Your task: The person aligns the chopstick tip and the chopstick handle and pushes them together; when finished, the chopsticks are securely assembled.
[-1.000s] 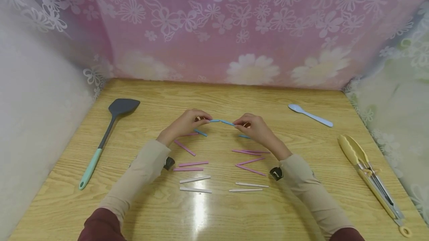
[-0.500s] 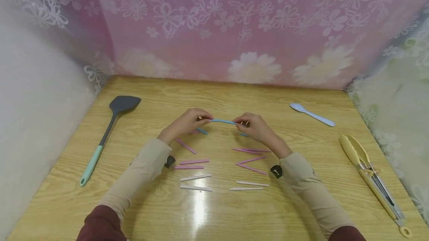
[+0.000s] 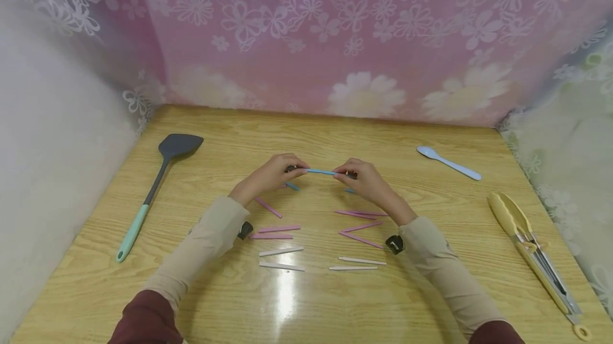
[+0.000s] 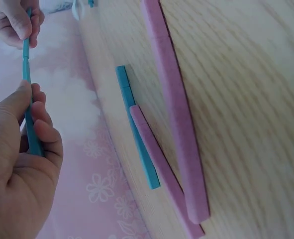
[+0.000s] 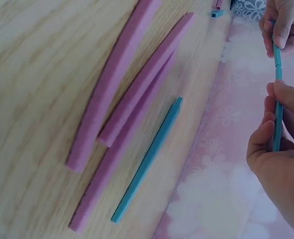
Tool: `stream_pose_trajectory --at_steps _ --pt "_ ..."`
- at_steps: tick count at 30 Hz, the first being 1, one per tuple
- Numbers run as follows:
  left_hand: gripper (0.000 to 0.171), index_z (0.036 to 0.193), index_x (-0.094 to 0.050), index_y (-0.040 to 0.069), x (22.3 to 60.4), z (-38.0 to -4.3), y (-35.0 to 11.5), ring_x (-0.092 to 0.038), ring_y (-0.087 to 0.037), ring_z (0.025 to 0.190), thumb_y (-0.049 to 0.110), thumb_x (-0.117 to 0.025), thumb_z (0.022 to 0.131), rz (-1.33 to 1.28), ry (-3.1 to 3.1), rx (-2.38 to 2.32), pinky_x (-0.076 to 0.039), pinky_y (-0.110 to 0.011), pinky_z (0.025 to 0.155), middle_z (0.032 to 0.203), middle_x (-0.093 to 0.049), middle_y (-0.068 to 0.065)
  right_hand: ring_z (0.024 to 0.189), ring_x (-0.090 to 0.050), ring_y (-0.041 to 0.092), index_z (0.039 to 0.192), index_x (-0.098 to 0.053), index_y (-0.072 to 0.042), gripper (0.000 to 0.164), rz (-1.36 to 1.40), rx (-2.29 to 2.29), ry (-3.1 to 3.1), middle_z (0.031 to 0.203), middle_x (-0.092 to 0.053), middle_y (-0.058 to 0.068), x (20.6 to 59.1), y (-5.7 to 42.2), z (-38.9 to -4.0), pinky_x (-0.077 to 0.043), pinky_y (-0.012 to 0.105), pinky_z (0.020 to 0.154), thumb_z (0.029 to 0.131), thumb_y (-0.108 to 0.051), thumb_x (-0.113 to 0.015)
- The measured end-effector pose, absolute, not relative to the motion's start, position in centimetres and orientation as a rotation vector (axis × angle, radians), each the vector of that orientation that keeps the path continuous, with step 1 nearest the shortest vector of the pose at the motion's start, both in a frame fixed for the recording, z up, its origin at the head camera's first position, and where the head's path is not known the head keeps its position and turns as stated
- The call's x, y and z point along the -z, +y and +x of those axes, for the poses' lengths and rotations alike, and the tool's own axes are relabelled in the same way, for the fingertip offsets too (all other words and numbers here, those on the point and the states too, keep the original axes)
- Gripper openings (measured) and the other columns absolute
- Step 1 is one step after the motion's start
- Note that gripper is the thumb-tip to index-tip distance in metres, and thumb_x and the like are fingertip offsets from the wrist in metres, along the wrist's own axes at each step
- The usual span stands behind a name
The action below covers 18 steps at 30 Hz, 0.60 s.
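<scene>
My left hand (image 3: 276, 173) pinches one blue stick (image 4: 26, 70) above the table. Opposite it, my right hand (image 3: 362, 179) pinches a second blue stick (image 5: 278, 73). Between the hands the sticks' ends meet in a nearly straight line, with a small notch at the joint; whether they are locked together I cannot tell. Below the left hand lie another blue stick (image 4: 126, 92) and pink sticks (image 4: 176, 109). Under the right hand is a further blue stick (image 5: 149, 159), beside several pink sticks (image 5: 112, 84).
White sticks (image 3: 281, 251) lie in pairs nearer the front. A spatula (image 3: 178, 144) with a mint handle lies left. On the right are a pale blue spoon (image 3: 447, 162) and yellow tongs (image 3: 519, 243). A pink floral curtain (image 3: 306, 41) borders the table's back edge.
The two held blue sticks were slightly apart and angled; their ends have come together and straightened. The hands have drawn closer to each other. The head view has shifted slightly.
</scene>
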<state>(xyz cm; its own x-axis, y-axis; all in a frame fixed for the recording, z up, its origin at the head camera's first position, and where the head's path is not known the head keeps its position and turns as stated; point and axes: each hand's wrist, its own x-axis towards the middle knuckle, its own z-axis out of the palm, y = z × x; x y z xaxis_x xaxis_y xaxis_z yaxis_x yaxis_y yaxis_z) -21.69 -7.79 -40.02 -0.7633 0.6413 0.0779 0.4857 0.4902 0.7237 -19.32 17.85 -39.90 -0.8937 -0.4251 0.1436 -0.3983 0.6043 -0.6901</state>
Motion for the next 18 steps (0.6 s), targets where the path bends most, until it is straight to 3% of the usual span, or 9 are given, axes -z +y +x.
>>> stream_pose_trajectory --at_steps 18 --pt "0.022 0.109 -0.068 -0.004 40.47 -21.38 -7.43 -0.043 -0.010 0.064 0.009 -0.060 0.093 1.141 2.561 -1.245 -0.040 -0.019 0.056 0.085 -0.057 -0.006 0.068 -0.045 0.015 0.097 -0.072 0.002 0.015 -0.760 1.268 2.740 0.085 -0.060 0.006 39.34 18.01 -19.00 -0.039 0.022 0.058 0.090 -0.009 -0.065"
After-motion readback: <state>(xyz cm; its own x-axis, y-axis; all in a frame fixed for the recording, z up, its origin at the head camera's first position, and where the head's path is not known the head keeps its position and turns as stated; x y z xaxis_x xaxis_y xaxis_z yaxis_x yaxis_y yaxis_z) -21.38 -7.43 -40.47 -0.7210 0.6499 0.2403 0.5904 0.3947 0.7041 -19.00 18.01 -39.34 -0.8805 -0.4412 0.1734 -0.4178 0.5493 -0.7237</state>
